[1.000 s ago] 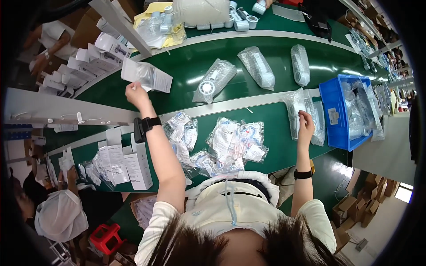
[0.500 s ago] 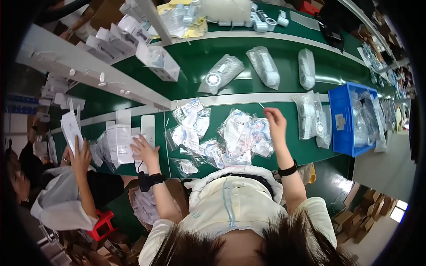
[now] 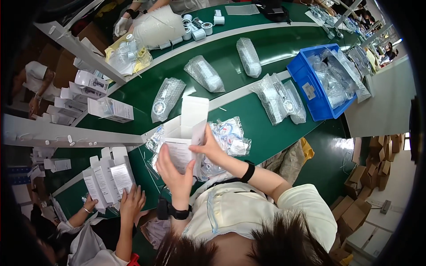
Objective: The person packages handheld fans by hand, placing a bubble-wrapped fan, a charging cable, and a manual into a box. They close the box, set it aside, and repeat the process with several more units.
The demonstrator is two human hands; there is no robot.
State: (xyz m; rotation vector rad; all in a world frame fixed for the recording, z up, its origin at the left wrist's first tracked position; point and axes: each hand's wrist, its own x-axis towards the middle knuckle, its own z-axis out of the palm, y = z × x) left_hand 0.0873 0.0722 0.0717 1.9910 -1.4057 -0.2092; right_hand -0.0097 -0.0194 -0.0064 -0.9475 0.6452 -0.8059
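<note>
Along the green belt (image 3: 248,99) lie clear bubble-wrap bags: one (image 3: 166,98) at left with a round part showing through, one (image 3: 204,73) in the middle, one (image 3: 249,56) farther right, and a pair (image 3: 278,98) on the near lane beside the blue crate (image 3: 310,91). The crate is rectangular, holds more clear bags and carries a small white label on its near wall. A closed white carton (image 3: 111,109) lies on the belt at left, with more white cartons (image 3: 86,84) stacked behind it under the slanted rail. At lower left a row of flat white cartons (image 3: 106,177) stands upright, touched by another person's hand (image 3: 132,200). Brown cardboard boxes (image 3: 368,177) sit on the floor at right. The box (image 3: 184,135) in hand is white, small and rectangular, its top flap standing open and a printed grey-on-white panel facing the camera; it is held above the near edge of the belt, over a heap of clear plastic pouches (image 3: 226,137). The left hand (image 3: 174,170) grasps the box from below and behind, fingers spread against its printed face. The right hand (image 3: 209,146) pinches the box's right edge.
</note>
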